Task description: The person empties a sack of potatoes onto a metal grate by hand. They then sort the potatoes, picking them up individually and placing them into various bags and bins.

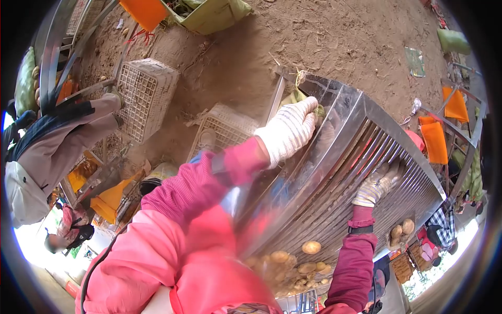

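My left hand (287,128), in a striped white glove, is closed on the edge of a green sack (295,98) at the end of a metal frame. Its fingertips are partly hidden by the glove and sack. On the slatted metal rack (334,193), my right hand (379,184) lies with its gloved fingers stretched over the bars; I see nothing held in it. Several potatoes (311,247) rest at the rack's lower end, nearer my body. Motion blurs part of the rack beside my left sleeve.
A plastic crate (146,97) stands on the dirt ground, with another (225,128) beside the rack. A co-worker's legs (68,131) are at the left. Orange cloths (433,142) hang on metal frames at the right. Other people appear near the lower edges.
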`<state>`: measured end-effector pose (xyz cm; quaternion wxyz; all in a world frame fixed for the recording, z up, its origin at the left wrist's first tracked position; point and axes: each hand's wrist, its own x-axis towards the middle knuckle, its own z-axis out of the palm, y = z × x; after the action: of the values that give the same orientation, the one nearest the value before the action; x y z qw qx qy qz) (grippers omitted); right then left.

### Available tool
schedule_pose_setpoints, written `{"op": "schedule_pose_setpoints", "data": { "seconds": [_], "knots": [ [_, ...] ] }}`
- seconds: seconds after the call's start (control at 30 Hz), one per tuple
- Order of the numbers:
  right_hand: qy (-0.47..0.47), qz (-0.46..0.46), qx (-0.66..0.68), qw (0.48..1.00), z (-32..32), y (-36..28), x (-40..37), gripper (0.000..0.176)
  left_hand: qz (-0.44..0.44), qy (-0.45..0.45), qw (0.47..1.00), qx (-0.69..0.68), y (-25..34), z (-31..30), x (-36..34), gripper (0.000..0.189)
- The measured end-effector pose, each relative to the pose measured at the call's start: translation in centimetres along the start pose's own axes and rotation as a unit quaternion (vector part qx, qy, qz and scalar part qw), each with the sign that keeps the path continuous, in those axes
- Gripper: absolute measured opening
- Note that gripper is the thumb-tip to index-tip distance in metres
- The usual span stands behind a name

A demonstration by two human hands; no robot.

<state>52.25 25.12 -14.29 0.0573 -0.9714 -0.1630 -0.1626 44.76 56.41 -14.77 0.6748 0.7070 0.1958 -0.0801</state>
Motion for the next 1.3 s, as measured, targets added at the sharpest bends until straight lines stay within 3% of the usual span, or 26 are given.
{"op": "schedule_pose_setpoints", "data": {
  "seconds": [0.1,0.2,0.23,0.27,0.33,0.43,0.57,0.63,0.7,0.83,0.87,0.93,1.03,1.13,1.2,1.3],
  "knots": [
    [-0.014,0.006,-0.014,1.000,-0.5,-0.5,-0.1,0.046,-0.111,-0.149,0.970,-0.154,-2.6,-0.3,0.6,0.030],
    [-0.013,0.000,-0.001,1.000,-0.5,-0.2,0.0,0.049,-0.033,-0.095,0.995,0.008,-6.2,0.1,0.6,0.028],
    [-0.010,-0.003,0.011,1.000,-0.4,0.0,0.0,0.050,-0.098,-0.032,0.994,-0.047,-10.4,1.3,1.6,0.028],
    [-0.010,-0.004,0.006,1.000,-0.3,0.3,-0.1,0.050,-0.252,0.002,0.915,-0.316,-8.3,-0.1,0.8,0.028],
    [-0.012,-0.005,-0.003,1.000,0.0,0.7,-0.1,0.050,-0.212,0.088,0.933,-0.276,-14.2,0.4,1.1,0.025],
    [-0.013,-0.006,-0.004,1.000,-0.3,0.2,-0.1,0.050,-0.264,0.101,0.916,-0.285,-15.1,0.7,1.4,0.024],
    [-0.009,-0.009,-0.008,1.000,-0.5,-0.1,0.2,0.048,-0.317,0.195,0.862,-0.343,-23.4,0.5,3.3,0.021],
    [-0.007,0.005,0.006,1.000,-0.5,-0.4,0.2,0.049,-0.337,0.209,0.889,-0.229,-29.8,0.3,4.1,0.020],
    [-0.002,0.000,0.014,1.000,-0.3,0.0,0.0,0.050,-0.350,0.231,0.873,-0.248,-30.0,-0.7,4.4,0.019],
    [-0.020,0.022,0.031,0.999,-0.2,0.9,-0.6,0.050,-0.372,0.198,0.902,-0.099,-30.9,-2.6,5.8,0.020],
    [-0.026,0.028,0.028,0.999,-0.3,1.0,-0.7,0.050,-0.362,0.218,0.895,-0.141,-29.9,-2.9,5.6,0.021],
    [-0.031,0.034,0.013,0.999,-0.3,1.0,-0.8,0.051,-0.338,0.176,0.923,-0.053,-32.8,-3.1,6.9,0.024],
    [-0.024,0.031,0.013,0.999,-0.3,0.7,-0.5,0.052,-0.314,0.133,0.938,0.062,-32.4,-3.4,8.4,0.028],
    [-0.018,0.031,-0.002,0.999,-0.7,-0.7,-0.1,0.047,-0.322,0.130,0.938,-0.001,-29.9,-3.4,9.7,0.045],
    [-0.022,0.032,-0.007,0.999,-0.8,-0.8,0.0,0.046,-0.304,0.101,0.945,0.064,-28.6,-3.0,9.9,0.051],
    [0.002,0.017,-0.003,1.000,-0.2,-0.2,-0.1,0.050,-0.193,0.018,0.965,0.175,-24.5,-3.5,9.0,0.058]
  ]
}}
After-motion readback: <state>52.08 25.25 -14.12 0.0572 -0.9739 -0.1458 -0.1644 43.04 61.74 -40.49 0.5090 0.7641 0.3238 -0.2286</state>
